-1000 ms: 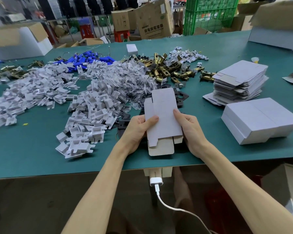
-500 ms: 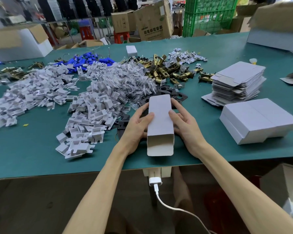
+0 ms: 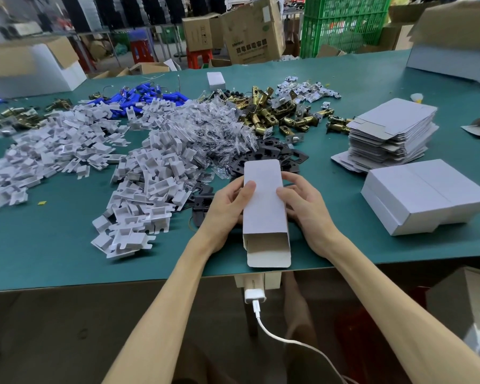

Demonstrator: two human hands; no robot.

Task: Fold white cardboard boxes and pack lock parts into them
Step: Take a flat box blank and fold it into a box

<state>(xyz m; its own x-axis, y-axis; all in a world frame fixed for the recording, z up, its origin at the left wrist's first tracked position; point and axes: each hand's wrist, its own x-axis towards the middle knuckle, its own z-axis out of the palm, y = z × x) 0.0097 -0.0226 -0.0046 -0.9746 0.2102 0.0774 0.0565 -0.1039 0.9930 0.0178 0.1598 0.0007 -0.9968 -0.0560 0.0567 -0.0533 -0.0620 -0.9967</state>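
A small white cardboard box [image 3: 263, 206] lies lengthwise near the table's front edge, squared up into a tube, its near end open with the flap out. My left hand [image 3: 225, 209] grips its left side and my right hand [image 3: 305, 206] its right side, thumbs on top. Behind it lie black plates [image 3: 277, 155], brass latch parts [image 3: 277, 115], clear bagged parts [image 3: 219, 128], white card inserts [image 3: 147, 187] and blue parts [image 3: 142, 97]. A stack of flat box blanks [image 3: 391, 134] stands to the right.
The green table [image 3: 53, 253] ends just below the box. A larger white box [image 3: 424, 195] sits at the right, a small white box [image 3: 216, 80] at the back. Cartons and a green crate [image 3: 344, 23] stand beyond. A white charger and cable [image 3: 257, 300] hang under the table's edge.
The flat blank has been opened into a box shape between my hands. The far end now looks closed, and the near flap has swung out.
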